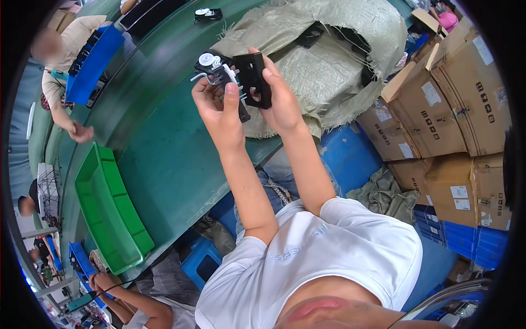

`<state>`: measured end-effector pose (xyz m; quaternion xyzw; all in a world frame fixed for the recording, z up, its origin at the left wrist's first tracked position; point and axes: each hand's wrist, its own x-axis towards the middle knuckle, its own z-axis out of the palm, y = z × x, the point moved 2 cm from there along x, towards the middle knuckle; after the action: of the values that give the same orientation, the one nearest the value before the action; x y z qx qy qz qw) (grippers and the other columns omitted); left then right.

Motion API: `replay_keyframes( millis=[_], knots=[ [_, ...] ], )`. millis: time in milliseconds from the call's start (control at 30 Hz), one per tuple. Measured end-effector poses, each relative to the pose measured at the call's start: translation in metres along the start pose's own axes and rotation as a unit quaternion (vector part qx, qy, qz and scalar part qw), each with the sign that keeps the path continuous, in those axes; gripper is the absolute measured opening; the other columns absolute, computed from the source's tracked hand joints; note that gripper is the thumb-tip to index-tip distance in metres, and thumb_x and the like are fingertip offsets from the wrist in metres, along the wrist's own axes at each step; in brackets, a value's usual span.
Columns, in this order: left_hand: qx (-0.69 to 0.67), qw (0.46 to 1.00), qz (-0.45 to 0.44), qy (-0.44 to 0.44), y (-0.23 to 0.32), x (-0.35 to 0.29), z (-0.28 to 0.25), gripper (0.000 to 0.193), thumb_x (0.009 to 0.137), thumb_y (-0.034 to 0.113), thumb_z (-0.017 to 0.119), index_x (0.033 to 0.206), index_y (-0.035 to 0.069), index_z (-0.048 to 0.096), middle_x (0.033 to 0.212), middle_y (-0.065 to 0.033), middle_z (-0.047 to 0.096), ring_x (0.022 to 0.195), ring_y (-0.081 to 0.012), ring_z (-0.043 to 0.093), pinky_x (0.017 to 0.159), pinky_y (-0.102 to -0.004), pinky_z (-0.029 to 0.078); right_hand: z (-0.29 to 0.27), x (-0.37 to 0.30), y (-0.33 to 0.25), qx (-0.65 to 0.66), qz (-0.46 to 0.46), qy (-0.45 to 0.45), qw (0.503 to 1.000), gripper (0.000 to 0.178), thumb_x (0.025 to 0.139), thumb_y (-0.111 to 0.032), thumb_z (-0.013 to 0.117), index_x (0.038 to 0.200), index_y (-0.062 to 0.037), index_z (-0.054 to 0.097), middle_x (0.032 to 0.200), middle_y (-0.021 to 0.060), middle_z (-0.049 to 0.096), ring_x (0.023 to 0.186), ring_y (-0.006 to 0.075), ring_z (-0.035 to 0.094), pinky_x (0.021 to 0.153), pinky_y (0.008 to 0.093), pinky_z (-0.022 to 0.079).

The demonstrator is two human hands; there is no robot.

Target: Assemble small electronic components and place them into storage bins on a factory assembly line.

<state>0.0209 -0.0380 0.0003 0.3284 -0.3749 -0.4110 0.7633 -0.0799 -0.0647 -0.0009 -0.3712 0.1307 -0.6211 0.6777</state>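
My left hand (pixel 226 119) is closed around a small mechanism (pixel 210 64) with white plastic gears, a bent metal rod and a black body. Its thumb presses against the near side of the mechanism. Just to the right, my right hand (pixel 282 101) grips a flat black plastic cover (pixel 252 78) with cut-out holes, held upright between thumb and fingers. The two parts are side by side above the green table, their edges very close; whether they touch I cannot tell.
Beyond my hands, a woven sack (pixel 329 71) lies open with black parts inside. A green tray (pixel 112 214) sits at left on the green table (pixel 170 148). Another gear mechanism (pixel 208 15) rests farther off. Cartons (pixel 444 104) are stacked at right; co-workers sit at left.
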Motion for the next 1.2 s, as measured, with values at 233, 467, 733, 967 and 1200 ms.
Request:
replay_keyframes(
  millis=[233, 467, 733, 967, 1200],
  knots=[
    [0.042, 0.999, -0.007, -0.008, -0.005, 0.002, 0.0, 0.049, 0.09, 0.027, 0.07, 0.124, 0.003, 0.043, 0.111, -0.0119, 0.052, 0.097, -0.0171, 0.051, 0.088, -0.0298, 0.042, 0.01, -0.005, 0.0, -0.082, 0.0, 0.019, 0.996, 0.052, 0.099, -0.023, 0.035, 0.148, -0.0039, 0.034, 0.135, 0.0141, 0.052, 0.116, 0.0215, 0.053, 0.099, 0.0321, 0.039],
    [0.055, 0.998, -0.007, -0.009, -0.009, 0.003, 0.003, 0.051, 0.091, 0.031, 0.069, 0.124, 0.003, 0.043, 0.111, -0.0126, 0.051, 0.097, -0.0177, 0.051, 0.087, -0.0307, 0.043, 0.006, -0.004, 0.001, -0.092, 0.0, 0.019, 0.996, 0.051, 0.099, -0.023, 0.035, 0.147, -0.0045, 0.035, 0.135, 0.0137, 0.052, 0.117, 0.0213, 0.053, 0.099, 0.0318, 0.04],
    [0.091, 0.995, 0.011, -0.026, -0.012, 0.001, 0.007, 0.055, 0.092, 0.036, 0.068, 0.125, 0.002, 0.04, 0.113, -0.0139, 0.048, 0.099, -0.0189, 0.05, 0.088, -0.0322, 0.043, 0.003, -0.004, 0.0, -0.131, -0.007, 0.045, 0.99, 0.051, 0.1, -0.024, 0.035, 0.147, -0.0052, 0.036, 0.134, 0.0131, 0.053, 0.116, 0.0204, 0.053, 0.099, 0.0313, 0.039],
    [0.161, 0.987, -0.009, -0.029, -0.012, -0.001, 0.008, 0.06, 0.093, 0.041, 0.064, 0.127, 0.002, 0.035, 0.115, -0.0151, 0.045, 0.101, -0.02, 0.049, 0.088, -0.0339, 0.043, 0.001, -0.006, -0.002, -0.168, -0.011, 0.041, 0.985, 0.047, 0.101, -0.022, 0.034, 0.145, -0.0041, 0.038, 0.136, 0.0139, 0.051, 0.118, 0.0213, 0.051, 0.1, 0.031, 0.039],
    [0.163, 0.986, -0.009, -0.043, -0.016, -0.002, 0.007, 0.06, 0.096, 0.042, 0.059, 0.13, 0.003, 0.029, 0.12, -0.0184, 0.044, 0.106, -0.0237, 0.048, 0.092, -0.038, 0.043, 0.005, -0.007, -0.003, -0.22, -0.03, 0.031, 0.974, 0.047, 0.101, -0.022, 0.036, 0.144, -0.0044, 0.041, 0.132, 0.0133, 0.054, 0.113, 0.0195, 0.053, 0.097, 0.0303, 0.04]
  ],
)
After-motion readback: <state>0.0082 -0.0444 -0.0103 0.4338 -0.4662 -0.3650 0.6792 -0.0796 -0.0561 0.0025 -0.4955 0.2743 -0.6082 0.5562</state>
